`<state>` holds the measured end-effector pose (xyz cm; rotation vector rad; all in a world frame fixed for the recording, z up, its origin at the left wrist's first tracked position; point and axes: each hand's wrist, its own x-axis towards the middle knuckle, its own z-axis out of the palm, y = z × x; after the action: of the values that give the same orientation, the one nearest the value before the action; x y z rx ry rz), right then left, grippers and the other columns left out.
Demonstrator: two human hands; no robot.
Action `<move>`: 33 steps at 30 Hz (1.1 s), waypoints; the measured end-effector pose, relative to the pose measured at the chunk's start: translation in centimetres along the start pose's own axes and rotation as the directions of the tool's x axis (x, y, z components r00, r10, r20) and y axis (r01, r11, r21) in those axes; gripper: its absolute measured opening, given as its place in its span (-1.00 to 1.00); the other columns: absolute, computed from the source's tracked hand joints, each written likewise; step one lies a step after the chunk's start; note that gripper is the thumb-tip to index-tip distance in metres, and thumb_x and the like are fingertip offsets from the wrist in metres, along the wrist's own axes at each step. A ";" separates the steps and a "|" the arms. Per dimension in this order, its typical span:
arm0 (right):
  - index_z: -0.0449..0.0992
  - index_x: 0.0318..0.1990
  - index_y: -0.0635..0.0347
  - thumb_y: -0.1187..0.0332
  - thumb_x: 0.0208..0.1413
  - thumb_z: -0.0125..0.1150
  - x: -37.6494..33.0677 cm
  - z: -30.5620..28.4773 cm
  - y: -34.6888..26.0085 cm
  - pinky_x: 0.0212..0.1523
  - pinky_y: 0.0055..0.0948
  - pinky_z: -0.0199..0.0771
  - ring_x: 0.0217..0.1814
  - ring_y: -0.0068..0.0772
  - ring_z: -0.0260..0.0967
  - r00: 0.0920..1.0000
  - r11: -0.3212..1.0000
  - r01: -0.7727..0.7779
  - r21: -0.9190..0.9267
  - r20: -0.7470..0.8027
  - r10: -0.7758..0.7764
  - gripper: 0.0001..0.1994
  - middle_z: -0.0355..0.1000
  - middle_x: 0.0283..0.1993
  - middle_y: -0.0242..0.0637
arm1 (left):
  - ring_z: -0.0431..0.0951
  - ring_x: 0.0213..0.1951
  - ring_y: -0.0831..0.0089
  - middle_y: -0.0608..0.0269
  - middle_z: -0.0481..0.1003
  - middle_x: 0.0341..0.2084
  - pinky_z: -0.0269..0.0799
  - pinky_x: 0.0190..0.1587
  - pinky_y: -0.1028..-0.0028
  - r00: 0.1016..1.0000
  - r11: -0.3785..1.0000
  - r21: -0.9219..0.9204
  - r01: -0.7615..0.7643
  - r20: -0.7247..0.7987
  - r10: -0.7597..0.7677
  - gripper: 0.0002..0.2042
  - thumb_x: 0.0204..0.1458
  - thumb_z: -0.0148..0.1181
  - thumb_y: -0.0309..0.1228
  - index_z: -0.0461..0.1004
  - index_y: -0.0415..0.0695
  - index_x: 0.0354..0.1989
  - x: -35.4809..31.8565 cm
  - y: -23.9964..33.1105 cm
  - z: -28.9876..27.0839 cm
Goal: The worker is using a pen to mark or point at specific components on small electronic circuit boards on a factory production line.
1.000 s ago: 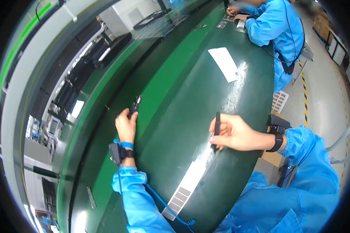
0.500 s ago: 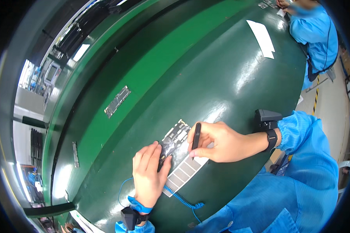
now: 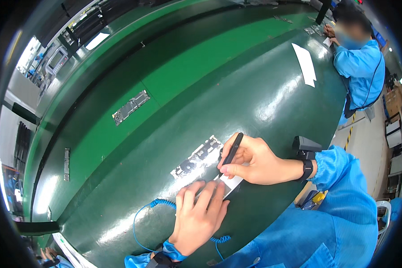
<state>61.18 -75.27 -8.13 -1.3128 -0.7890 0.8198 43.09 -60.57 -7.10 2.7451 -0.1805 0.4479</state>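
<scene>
My right hand (image 3: 259, 163) grips a slim black pen-shaped tool (image 3: 234, 147), its lower end down at a white-bordered sheet of grey labels (image 3: 233, 184). Flat on the near part of that sheet lies my left hand (image 3: 202, 207), fingers stretched and slightly apart, hiding most of the labels. Just beyond both hands a circuit board (image 3: 193, 161) rests on the dark green table, touched by neither as far as I can see. A blue wristband (image 3: 174, 251) with a coiled blue cord (image 3: 163, 203) is on my left wrist.
A second circuit board (image 3: 131, 107) lies on the bright green belt, with another board (image 3: 67, 164) farther left. White sheets (image 3: 304, 64) are at the far right of the table (image 3: 236, 107). Beyond them sits a co-worker in blue (image 3: 359, 67), hands over small boards.
My left hand has left the board's edge and moved nearer me onto the label sheet. My right hand still grips the tool, now more slanted. The view has shifted a little.
</scene>
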 end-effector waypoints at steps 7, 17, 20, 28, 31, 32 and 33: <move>0.38 -0.05 0.26 0.58 0.23 0.34 1.1 -0.8 -1.2 -0.42 -0.45 0.65 -0.40 -0.47 0.59 0.975 0.968 -0.208 0.140 -0.051 0.217 -0.76 0.59 -0.35 -0.17 | 0.44 0.05 0.16 0.23 0.50 0.01 0.29 0.10 0.13 1.000 1.000 -0.014 0.012 -0.007 -0.012 -0.57 -0.11 0.48 -0.39 0.61 -0.20 -0.01 0.6 0.2 0.1; 0.37 -0.05 0.31 0.57 0.22 0.35 5.7 -3.2 -3.5 -0.46 -0.49 0.62 -0.46 -0.48 0.57 0.988 0.993 -0.112 0.033 -0.102 0.115 -0.74 0.58 -0.39 -0.16 | 0.46 0.01 0.13 0.17 0.50 -0.01 0.35 0.06 0.14 0.999 0.999 -0.048 0.009 -0.044 -0.011 -0.57 -0.10 0.45 -0.41 0.59 -0.26 0.00 2.4 -0.2 0.0; 0.35 -0.01 0.29 0.57 0.21 0.36 7.1 -4.0 -1.7 -0.47 -0.52 0.58 -0.47 -0.52 0.55 0.991 0.995 -0.098 -0.009 -0.093 0.097 -0.69 0.55 -0.43 -0.22 | 0.48 -0.01 0.10 0.10 0.50 -0.03 0.39 0.02 0.15 0.995 0.998 0.014 0.055 -0.086 -0.054 -0.57 -0.10 0.44 -0.45 0.58 -0.33 -0.01 4.2 -2.0 -0.1; 0.31 0.02 0.27 0.64 0.18 0.37 6.0 -4.3 -1.1 -0.49 -0.54 0.62 -0.41 -0.47 0.61 0.981 0.981 -0.192 -0.038 -0.047 0.191 -0.63 0.62 -0.34 -0.10 | 0.55 -0.05 0.10 0.00 0.54 -0.05 0.52 -0.09 0.23 0.995 0.998 0.067 0.005 -0.101 0.002 -0.62 -0.09 0.42 -0.48 0.59 -0.39 -0.07 5.1 -3.7 1.1; 0.31 0.00 0.25 0.65 0.17 0.38 5.9 -4.5 -1.2 -0.49 -0.55 0.61 -0.41 -0.49 0.61 0.980 0.979 -0.196 -0.056 -0.045 0.194 -0.63 0.62 -0.35 -0.13 | 0.57 -0.07 0.07 -0.03 0.55 -0.05 0.55 -0.12 0.22 0.993 0.998 0.057 0.016 -0.115 -0.009 -0.63 -0.14 0.44 -0.53 0.61 -0.38 -0.10 5.5 -3.9 1.4; 0.30 -0.01 0.24 0.65 0.17 0.39 5.9 -4.6 -1.1 -0.49 -0.56 0.61 -0.41 -0.51 0.60 0.982 0.979 -0.187 -0.075 -0.045 0.184 -0.63 0.62 -0.35 -0.14 | 0.57 -0.07 0.07 -0.03 0.55 -0.06 0.56 -0.12 0.23 0.993 0.998 0.059 0.013 -0.116 -0.006 -0.63 -0.15 0.45 -0.54 0.61 -0.38 -0.10 5.5 -3.9 1.6; 0.30 -0.01 0.24 0.65 0.17 0.39 5.9 -4.7 -0.9 -0.49 -0.56 0.61 -0.41 -0.51 0.60 0.981 0.979 -0.191 -0.071 -0.044 0.189 -0.63 0.62 -0.35 -0.14 | 0.57 -0.07 0.07 -0.03 0.55 -0.06 0.56 -0.12 0.23 0.994 0.998 0.057 0.016 -0.112 -0.009 -0.63 -0.15 0.45 -0.54 0.61 -0.38 -0.10 5.6 -3.9 1.6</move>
<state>68.27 -72.54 -7.50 -1.4828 -0.6769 0.9212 49.54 -57.88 -7.89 2.7666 -0.1237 0.6100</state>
